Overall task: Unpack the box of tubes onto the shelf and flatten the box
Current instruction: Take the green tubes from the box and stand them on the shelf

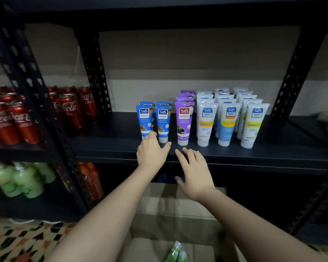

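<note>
Right now my left hand is up at the front edge of the shelf, fingers loosely spread and holding nothing, its fingertips touching the foot of the front blue tubes. My right hand hovers just beside it, lower and a little nearer to me, fingers straight and apart, also holding nothing, with the purple tube standing just beyond its fingertips. Every tube on the shelf stands upright on its cap, long axis vertical, in rows running back toward the wall; the white tubes fill the right side. What I still have to unpack lies the other way: the box sits below and toward me, between my forearms, and green tubes show at the bottom edge of the view. I judge the next reach goes down and back, and the right hand is slightly nearer to those green tubes
</note>
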